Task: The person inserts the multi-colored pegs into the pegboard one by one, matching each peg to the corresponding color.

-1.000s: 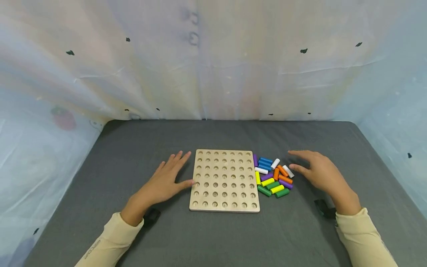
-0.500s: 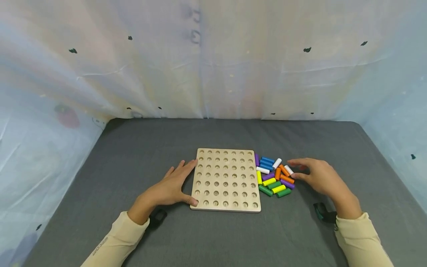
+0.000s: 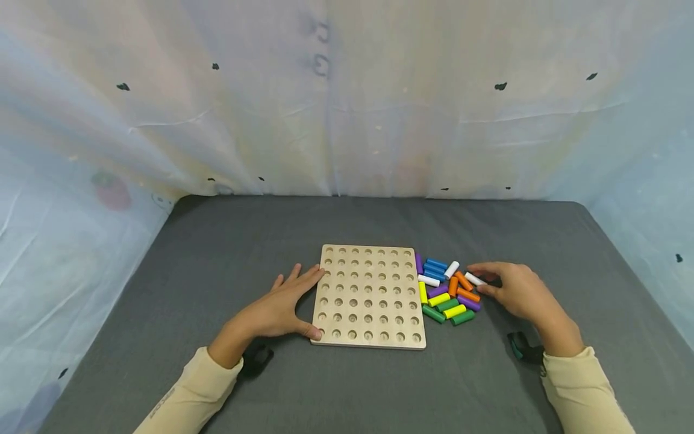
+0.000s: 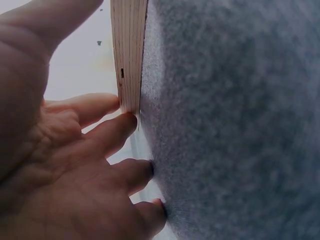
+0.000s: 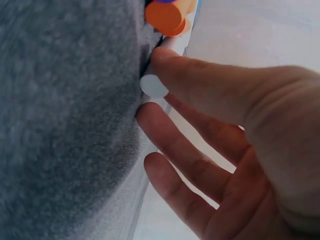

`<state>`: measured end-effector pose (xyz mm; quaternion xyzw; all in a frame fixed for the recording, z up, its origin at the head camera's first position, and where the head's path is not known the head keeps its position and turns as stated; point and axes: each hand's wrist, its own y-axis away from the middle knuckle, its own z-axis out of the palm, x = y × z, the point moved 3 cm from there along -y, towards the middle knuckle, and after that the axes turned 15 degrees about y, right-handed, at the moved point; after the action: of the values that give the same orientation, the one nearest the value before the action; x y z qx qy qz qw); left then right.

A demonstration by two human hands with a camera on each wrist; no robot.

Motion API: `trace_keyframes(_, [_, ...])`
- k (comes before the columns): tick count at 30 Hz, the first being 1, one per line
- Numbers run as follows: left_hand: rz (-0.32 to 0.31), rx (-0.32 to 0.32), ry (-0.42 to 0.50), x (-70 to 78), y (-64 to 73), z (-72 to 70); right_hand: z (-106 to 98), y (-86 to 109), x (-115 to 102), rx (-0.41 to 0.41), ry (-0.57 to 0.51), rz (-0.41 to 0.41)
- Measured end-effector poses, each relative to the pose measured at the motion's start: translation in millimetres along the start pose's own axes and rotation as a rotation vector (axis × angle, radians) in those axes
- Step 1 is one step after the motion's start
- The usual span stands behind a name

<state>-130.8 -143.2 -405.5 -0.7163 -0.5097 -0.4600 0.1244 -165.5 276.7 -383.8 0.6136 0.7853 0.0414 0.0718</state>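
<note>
A square wooden pegboard (image 3: 368,295) with rows of round holes lies on the grey-covered table. My left hand (image 3: 276,310) rests against its left side, fingers spread and fairly straight, thumb at the near left corner. In the left wrist view, fingertips (image 4: 127,120) touch the board's layered edge (image 4: 129,55). To the right of the board, my right hand (image 3: 512,289) pinches a white peg (image 3: 475,279) between thumb and fingers, low at the table. The right wrist view shows that peg's round end (image 5: 153,86) beside the thumb.
Loose pegs lie close against the board's right side: blue (image 3: 435,269), orange (image 3: 463,281), purple (image 3: 469,303), yellow (image 3: 454,311), green (image 3: 462,317) and further white ones (image 3: 429,281). Behind the table (image 3: 368,392) hangs a pale sheet (image 3: 379,120).
My left hand has come to the board's edge, its thumb sliding to the near corner. My right hand has closed on the white peg, which has turned and shifted slightly right.
</note>
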Motion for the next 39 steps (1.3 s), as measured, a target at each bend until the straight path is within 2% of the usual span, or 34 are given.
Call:
trace_keyframes(5, [0.001, 0.005, 0.01, -0.4, -0.2, 2.0, 3.2, -2.6, 1.2, 0.002, -0.007, 0.0])
trace_keyframes(13, [0.0, 0.027, -0.008, 0.3, 0.8, 1.1, 4.1, -5.4, 0.0, 0.057, -0.001, -0.047])
trace_keyframes(26, [-0.005, 0.027, 0.001, -3.4, 0.5, 2.7, 0.2, -2.6, 0.7, 0.094, -0.008, -0.043])
trace_keyframes(39, [-0.023, 0.04, -0.029, -2.4, -1.3, 2.4, -3.8, -1.6, 0.2, 0.138, -0.083, -0.052])
